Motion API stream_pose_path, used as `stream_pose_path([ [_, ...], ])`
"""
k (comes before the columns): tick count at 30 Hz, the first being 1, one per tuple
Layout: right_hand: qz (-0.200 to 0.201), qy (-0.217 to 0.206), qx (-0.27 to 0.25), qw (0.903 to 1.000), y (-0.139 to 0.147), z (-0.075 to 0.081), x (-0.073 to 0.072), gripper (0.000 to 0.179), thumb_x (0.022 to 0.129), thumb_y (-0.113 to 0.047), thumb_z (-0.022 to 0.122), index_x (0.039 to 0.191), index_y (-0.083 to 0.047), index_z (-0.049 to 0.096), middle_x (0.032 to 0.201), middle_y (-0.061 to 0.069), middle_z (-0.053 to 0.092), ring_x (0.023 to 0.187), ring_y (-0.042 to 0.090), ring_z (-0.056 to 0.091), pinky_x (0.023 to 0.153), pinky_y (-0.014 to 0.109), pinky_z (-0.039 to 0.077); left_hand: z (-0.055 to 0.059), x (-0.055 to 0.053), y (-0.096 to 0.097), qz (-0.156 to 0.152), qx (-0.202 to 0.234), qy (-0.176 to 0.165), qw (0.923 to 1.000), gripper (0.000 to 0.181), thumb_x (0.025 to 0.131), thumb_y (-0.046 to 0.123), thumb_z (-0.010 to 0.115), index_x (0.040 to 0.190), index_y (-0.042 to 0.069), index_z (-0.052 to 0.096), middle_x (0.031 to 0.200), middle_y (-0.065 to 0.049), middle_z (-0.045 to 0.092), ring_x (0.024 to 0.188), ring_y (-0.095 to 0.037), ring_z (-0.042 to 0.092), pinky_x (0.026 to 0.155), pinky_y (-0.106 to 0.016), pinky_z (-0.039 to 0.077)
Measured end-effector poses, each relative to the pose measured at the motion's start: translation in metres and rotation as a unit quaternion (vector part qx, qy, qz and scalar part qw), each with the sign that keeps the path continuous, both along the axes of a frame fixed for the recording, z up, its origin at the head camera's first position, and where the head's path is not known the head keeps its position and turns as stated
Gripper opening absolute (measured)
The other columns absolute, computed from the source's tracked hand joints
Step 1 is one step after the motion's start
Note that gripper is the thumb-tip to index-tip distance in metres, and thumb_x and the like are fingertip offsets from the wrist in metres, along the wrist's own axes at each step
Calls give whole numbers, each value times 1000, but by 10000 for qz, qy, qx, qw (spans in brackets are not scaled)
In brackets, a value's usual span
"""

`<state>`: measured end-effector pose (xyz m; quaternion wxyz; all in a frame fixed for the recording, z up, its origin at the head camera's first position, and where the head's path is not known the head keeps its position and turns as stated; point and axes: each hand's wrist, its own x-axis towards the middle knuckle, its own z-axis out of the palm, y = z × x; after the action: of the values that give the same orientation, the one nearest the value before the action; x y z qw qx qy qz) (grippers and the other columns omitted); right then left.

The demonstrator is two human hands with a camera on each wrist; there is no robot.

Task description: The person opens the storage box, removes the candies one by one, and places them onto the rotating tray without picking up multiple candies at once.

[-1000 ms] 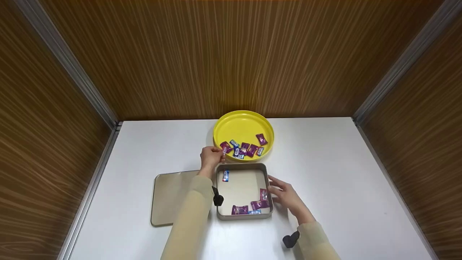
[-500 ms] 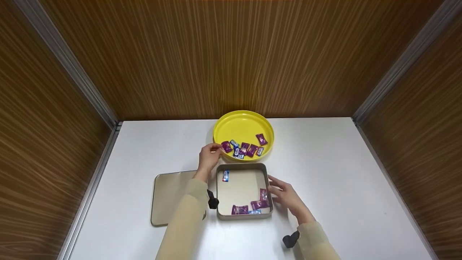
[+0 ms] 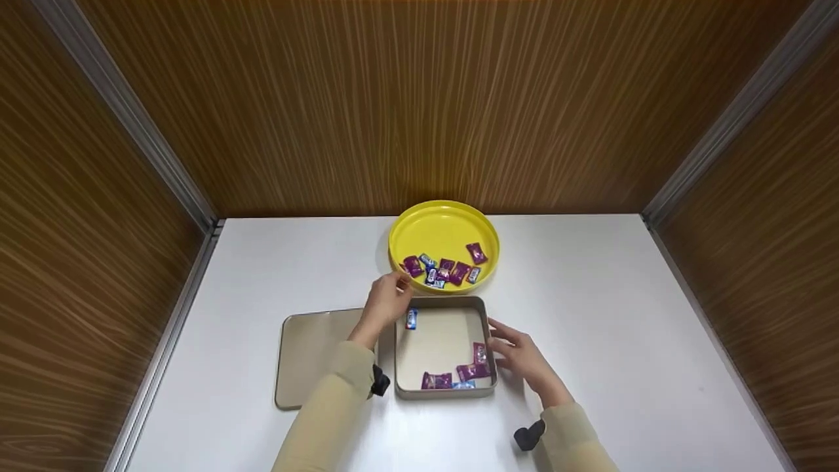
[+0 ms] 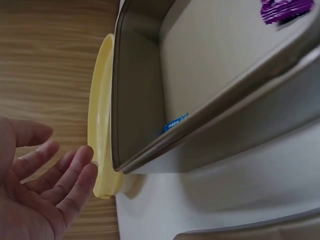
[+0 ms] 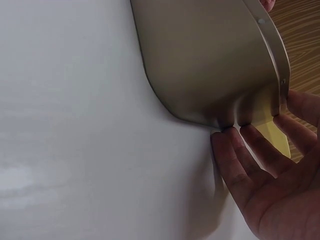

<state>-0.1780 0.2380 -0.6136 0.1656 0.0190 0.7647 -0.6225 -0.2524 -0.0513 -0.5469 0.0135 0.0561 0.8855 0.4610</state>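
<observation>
Though its upper-left corner is hidden, the tin (image 3: 439, 349) sits lower centre between the left hand (image 3: 388, 299), pinching something or nothing, I can't tell, and the right hand (image 3: 523, 357), whose extended fingers touch the tin's right wall.

White tabletop (image 3: 623, 321) bright, washed out at near middle; wooden back wall (image 3: 432, 105) dim by comparison. Soft shadow under right hand (image 3: 521, 357). Left-wrist view: duller, purple wrapper (image 4: 284, 9) slightly soft. Right-wrist view: milky glare on tabletop, diffuse-edged shadow.
</observation>
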Motion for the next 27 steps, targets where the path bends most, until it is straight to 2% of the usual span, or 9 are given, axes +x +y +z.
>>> stream_pose_path([
  [6, -16, -35, -9, 10000, -1, 3, 0, 55, 99, -16, 59, 150, -7, 40, 142, 27, 44, 124, 43, 51, 91, 46, 52, 4, 23, 13, -562, -784, -247, 9950, 34, 94, 12, 63, 125, -1, 61, 120, -16, 59, 110, -30, 58, 94, -42, 49],
  [10, 63, -29, -2, 10000, -5, 18, 4, 54, 100, -11, 56, 150, -3, 37, 142, 31, 43, 124, 45, 50, 93, 48, 50, 1, 34, 21, -850, -1297, -31, 9879, 38, 93, 15, 65, 127, 1, 60, 128, -17, 56, 118, -33, 55, 101, -45, 44],
  [15, 132, -27, 63, 9999, -9, 35, 10, 53, 100, -9, 55, 149, 0, 36, 141, 32, 42, 124, 45, 50, 93, 48, 50, -7, 45, 29, -971, -1742, 362, 9792, 38, 90, 15, 68, 124, -1, 62, 123, -21, 57, 110, -36, 59, 94, -46, 49],
  [17, 110, -39, 54, 9999, -9, 31, 9, 53, 100, -9, 55, 149, 0, 36, 141, 32, 42, 123, 45, 50, 93, 48, 50, -11, 48, 31, -1001, -1835, 432, 9770, 37, 89, 15, 69, 122, -2, 63, 117, -22, 57, 105, -37, 60, 91, -46, 50],
  [23, -12, 24, -78, 10000, -3, 6, 2, 55, 99, -13, 57, 150, -3, 38, 141, 30, 43, 124, 45, 50, 92, 48, 51, -23, 53, 35, -1061, -2088, 538, 9707, 31, 85, 10, 71, 112, -4, 66, 107, -19, 58, 101, -38, 58, 89, -46, 51],
  [27, -43, 23, -96, 9999, -2, 0, 1, 55, 99, -16, 59, 150, -6, 39, 142, 27, 44, 124, 43, 50, 93, 47, 51, -29, 55, 36, -1010, -2552, 745, 9587, 28, 83, 10, 73, 106, -4, 67, 105, -20, 57, 99, -36, 56, 84, -45, 52],
])
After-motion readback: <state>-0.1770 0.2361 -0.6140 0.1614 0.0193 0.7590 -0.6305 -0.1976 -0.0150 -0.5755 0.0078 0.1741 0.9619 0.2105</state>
